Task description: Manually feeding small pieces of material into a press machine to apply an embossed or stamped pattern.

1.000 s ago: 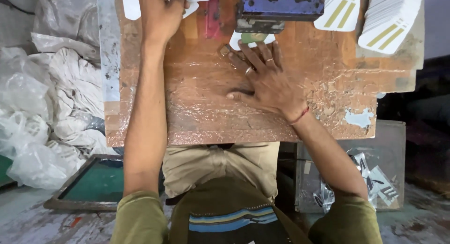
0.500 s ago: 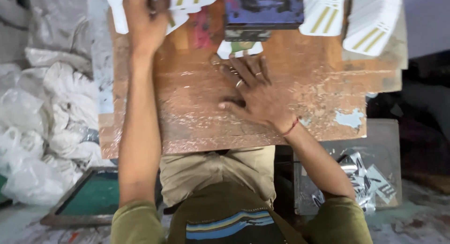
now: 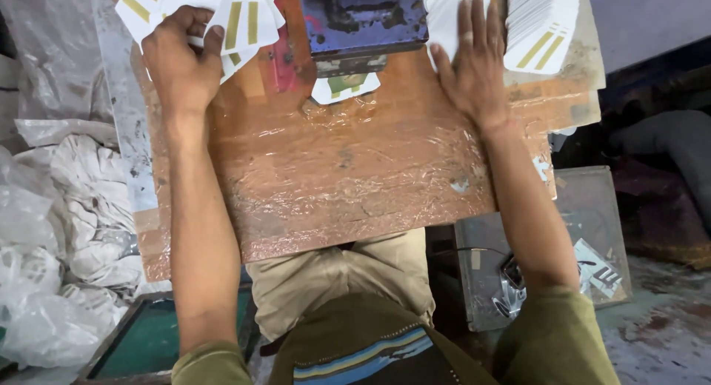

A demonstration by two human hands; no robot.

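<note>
Since a moment ago our right hand (image 3: 474, 63) leaves the wooden board's (image 3: 348, 178) middle, now flat, fingers spread, on white cards (image 3: 448, 15) right of the dark block (image 3: 363, 18); our left hand (image 3: 178, 59) pinches striped cards (image 3: 241, 18) left of it.

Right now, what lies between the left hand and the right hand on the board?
In the head view, between the left hand and right hand sits a dark blue block, with one small striped white card just below it.

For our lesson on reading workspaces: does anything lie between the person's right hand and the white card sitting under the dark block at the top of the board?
Nothing visible does. The right hand rests on a white card stack, and only bare plastic-covered board separates it from the card under the dark block.
</note>
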